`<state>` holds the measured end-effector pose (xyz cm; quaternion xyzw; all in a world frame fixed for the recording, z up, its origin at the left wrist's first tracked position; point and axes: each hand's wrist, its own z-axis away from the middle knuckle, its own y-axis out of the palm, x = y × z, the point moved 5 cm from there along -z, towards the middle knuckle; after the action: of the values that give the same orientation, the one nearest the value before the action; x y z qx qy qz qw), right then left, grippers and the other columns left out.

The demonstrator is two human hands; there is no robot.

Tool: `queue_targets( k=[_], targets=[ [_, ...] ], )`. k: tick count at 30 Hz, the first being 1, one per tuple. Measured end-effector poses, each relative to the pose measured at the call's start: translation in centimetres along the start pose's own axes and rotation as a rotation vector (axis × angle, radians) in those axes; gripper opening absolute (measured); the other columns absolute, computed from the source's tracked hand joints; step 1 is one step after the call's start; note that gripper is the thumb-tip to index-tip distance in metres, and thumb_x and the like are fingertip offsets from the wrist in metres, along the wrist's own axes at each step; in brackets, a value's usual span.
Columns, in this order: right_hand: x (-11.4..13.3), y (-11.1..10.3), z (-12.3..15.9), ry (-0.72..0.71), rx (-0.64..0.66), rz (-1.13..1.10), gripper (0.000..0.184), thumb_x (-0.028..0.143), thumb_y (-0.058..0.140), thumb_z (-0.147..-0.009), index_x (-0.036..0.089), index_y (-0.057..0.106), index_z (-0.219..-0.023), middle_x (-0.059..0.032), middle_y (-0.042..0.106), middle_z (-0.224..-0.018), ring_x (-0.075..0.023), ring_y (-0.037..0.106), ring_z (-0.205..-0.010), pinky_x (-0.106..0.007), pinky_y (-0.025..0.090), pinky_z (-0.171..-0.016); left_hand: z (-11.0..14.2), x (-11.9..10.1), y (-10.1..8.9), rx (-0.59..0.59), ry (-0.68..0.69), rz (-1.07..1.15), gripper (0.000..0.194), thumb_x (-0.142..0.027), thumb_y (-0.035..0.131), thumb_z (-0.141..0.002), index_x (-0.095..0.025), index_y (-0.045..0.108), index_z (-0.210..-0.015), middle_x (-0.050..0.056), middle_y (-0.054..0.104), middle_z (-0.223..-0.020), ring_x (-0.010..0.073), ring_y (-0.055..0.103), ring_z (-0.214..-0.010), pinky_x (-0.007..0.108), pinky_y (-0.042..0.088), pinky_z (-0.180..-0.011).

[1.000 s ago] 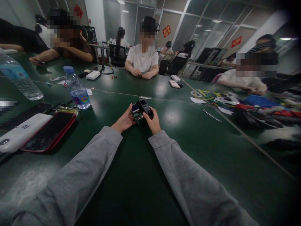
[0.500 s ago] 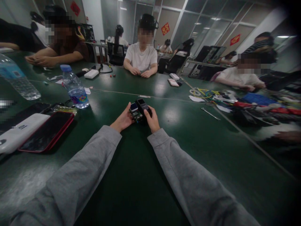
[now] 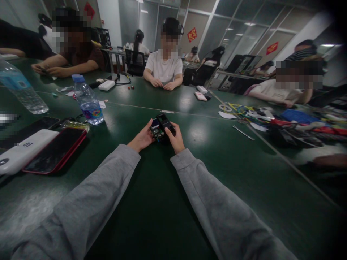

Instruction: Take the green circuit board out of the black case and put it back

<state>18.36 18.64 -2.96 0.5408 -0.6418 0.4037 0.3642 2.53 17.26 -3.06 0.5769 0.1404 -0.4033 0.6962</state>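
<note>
Near the middle of the green table, my left hand [image 3: 143, 136] grips the edge of a green circuit board [image 3: 158, 135] that carries a small screen [image 3: 155, 124]. Against the board's right side lies a black plastic casing [image 3: 164, 122], tilted, with small openings in its face. My right hand [image 3: 176, 138] is closed on this casing, its thumb pressed on the front. Whether the board and casing are joined cannot be made out. The fingers behind both parts are hidden.
Left of my hands stand a blue-capped water bottle [image 3: 88, 103] and a larger bottle [image 3: 24, 90]. A red-edged phone [image 3: 55, 150] lies beside a white power bank [image 3: 29, 150]. At right are a wrench [image 3: 243, 132] and a heap of cables [image 3: 238, 109]. Several people sit around.
My right thumb has shifted slightly on the black casing. Both hands stay in nearly the same place. A person at the right has raised an arm toward the head.
</note>
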Motion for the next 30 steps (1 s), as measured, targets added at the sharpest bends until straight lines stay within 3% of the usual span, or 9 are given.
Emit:
queue_targets(
  k=[5,21,30],
  targets=[
    [0.0,0.0,0.0,0.007,-0.008,-0.008,0.065,0.073,0.065,-0.08,0.024,0.057,-0.121,-0.0092,0.067,-0.117,-0.0253,0.065,-0.108,-0.047,0.053,-0.1,-0.1,0.1,-0.1,-0.016,0.018,0.004,0.027,-0.044,0.066,-0.093,-0.018,0.069,-0.091,0.004,0.071,-0.078,0.0173,0.067,-0.073,0.033,0.051,-0.077],
    [-0.7,0.0,-0.2,0.009,0.027,-0.013,0.062,0.07,0.067,-0.08,0.025,0.056,-0.121,-0.0065,0.069,-0.105,-0.0241,0.067,-0.097,-0.045,0.057,-0.089,-0.2,0.0,-0.2,-0.035,0.016,-0.005,0.03,-0.047,0.063,-0.094,-0.018,0.07,-0.088,0.005,0.071,-0.078,0.0178,0.066,-0.074,0.033,0.051,-0.078],
    [-1.1,0.1,-0.2,0.008,0.016,-0.003,0.064,0.073,0.066,-0.08,0.025,0.056,-0.121,-0.0069,0.069,-0.11,-0.0243,0.067,-0.103,-0.049,0.054,-0.098,-0.3,0.0,-0.2,-0.009,0.023,-0.007,0.033,-0.05,0.062,-0.095,-0.019,0.07,-0.09,0.005,0.072,-0.08,0.0187,0.067,-0.077,0.033,0.05,-0.079]
  ],
)
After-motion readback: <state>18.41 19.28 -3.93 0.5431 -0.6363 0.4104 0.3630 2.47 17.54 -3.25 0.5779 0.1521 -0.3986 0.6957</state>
